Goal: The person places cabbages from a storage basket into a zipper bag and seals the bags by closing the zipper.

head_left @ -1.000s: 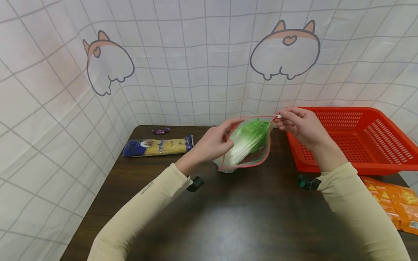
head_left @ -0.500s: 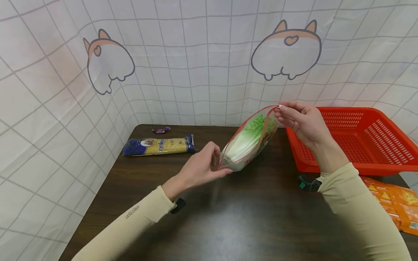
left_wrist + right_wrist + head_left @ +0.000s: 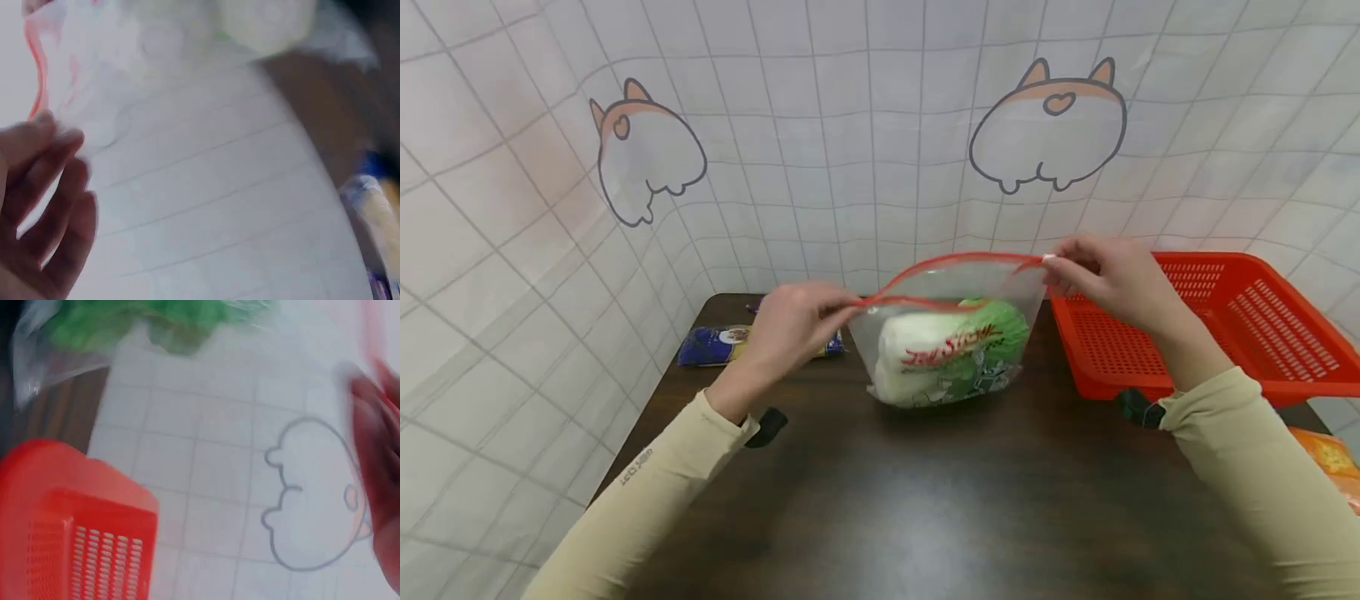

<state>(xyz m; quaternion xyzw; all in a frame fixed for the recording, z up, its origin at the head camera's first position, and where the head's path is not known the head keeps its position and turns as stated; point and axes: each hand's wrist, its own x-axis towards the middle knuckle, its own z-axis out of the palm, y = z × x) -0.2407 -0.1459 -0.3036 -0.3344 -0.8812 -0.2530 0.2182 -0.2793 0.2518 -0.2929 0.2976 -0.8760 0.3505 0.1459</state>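
Observation:
A clear zip bag (image 3: pixel 951 281) with a red-edged mouth hangs between my two hands, its mouth partly parted. Inside lies a Chinese cabbage (image 3: pixel 917 333), white stem to the left and green leaves to the right, behind red print. My left hand (image 3: pixel 786 329) pinches the bag's left top corner between thumb and fingers, as the left wrist view also shows on the bag corner (image 3: pixel 39 81). At the right top corner, by a small white slider (image 3: pixel 1049 261), my right hand (image 3: pixel 1116 279) pinches the bag. In the right wrist view that hand is blurred.
A red plastic basket (image 3: pixel 1217 333) stands at the right of the dark table (image 3: pixel 880 508). Behind my left hand lies a blue and yellow pasta packet (image 3: pixel 703 346), partly hidden. An orange packet (image 3: pixel 1333 458) lies at the right edge. A white gridded cloth (image 3: pixel 850 167) hangs behind.
My left hand has let go of the bag's lower rim and now pinches its left corner, further left and higher. The bag has swung upright, its printed side facing me.

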